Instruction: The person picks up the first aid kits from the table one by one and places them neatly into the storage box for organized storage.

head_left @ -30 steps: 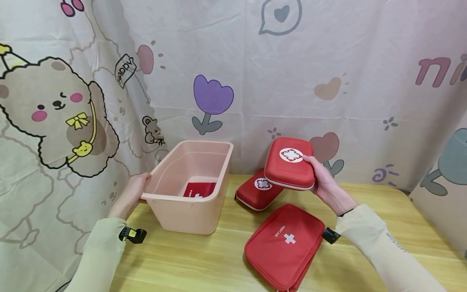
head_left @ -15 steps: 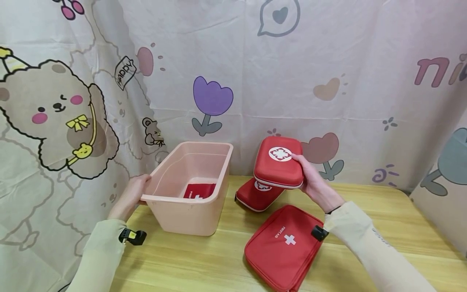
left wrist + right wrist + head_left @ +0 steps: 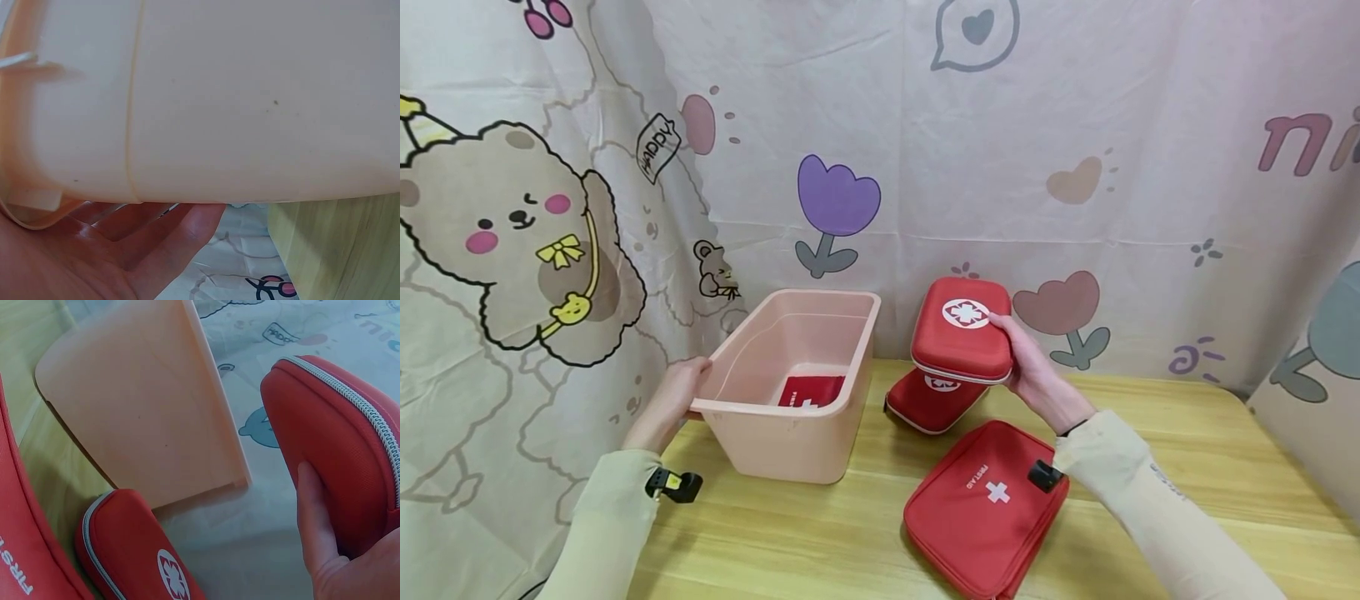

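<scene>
The pale cloth (image 3: 940, 167) shows a purple tulip (image 3: 838, 200); left of it, a printed bear (image 3: 520, 250); below it, the wood-grain counter (image 3: 760, 537).

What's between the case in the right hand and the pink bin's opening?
Nothing visible blocks it. Only the right rim of the pink bin lies between; the held case, in the right hand, looks higher. The second round-emblem case lies lower, on the table.

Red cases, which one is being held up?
The boxy case in the right hand. Its lookalike and the large flat bag lie on the table, while another red pouch lies inside the pink tub.
</scene>
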The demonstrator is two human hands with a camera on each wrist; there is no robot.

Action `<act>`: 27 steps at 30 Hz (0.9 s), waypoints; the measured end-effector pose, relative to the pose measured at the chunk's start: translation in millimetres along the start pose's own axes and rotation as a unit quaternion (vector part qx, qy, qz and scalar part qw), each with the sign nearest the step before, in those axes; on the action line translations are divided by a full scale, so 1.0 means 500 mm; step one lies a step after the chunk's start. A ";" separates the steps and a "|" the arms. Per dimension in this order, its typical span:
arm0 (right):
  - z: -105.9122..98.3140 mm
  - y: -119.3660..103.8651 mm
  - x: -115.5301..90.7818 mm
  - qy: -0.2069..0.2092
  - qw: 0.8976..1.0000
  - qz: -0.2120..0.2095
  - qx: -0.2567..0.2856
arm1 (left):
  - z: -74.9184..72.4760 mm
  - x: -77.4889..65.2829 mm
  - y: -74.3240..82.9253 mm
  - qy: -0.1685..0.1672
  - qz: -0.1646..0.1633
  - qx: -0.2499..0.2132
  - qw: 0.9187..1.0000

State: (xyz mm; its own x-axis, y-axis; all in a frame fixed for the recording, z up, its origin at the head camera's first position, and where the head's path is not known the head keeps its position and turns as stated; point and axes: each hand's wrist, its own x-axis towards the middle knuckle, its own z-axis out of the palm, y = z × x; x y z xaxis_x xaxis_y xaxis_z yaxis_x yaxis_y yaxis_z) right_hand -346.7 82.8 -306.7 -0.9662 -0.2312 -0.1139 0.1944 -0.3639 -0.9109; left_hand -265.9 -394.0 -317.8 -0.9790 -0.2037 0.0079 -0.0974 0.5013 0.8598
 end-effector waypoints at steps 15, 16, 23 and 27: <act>0.040 0.005 0.007 -0.006 1.000 -0.008 0.011 | 0.004 0.000 0.005 0.007 -0.011 -0.014 1.000; 0.043 0.006 0.007 -0.007 1.000 -0.009 0.010 | 0.004 0.000 0.006 0.007 -0.010 -0.012 1.000; 0.061 0.007 0.010 -0.017 1.000 -0.007 0.000 | 0.003 -0.002 0.004 0.010 -0.003 -0.005 1.000; 0.071 0.008 0.012 -0.019 1.000 -0.005 -0.009 | 0.006 -0.002 0.004 0.016 -0.003 -0.015 1.000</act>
State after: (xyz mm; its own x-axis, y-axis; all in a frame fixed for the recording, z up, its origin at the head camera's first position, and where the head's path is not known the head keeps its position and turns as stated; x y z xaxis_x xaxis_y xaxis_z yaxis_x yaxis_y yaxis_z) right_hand -345.6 47.9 -296.7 -0.9612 -0.2609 -0.0899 0.1810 -0.3501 -0.9191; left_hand -265.8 -390.2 -317.6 -0.9722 -0.2337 0.0178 -0.0978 0.4737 0.8752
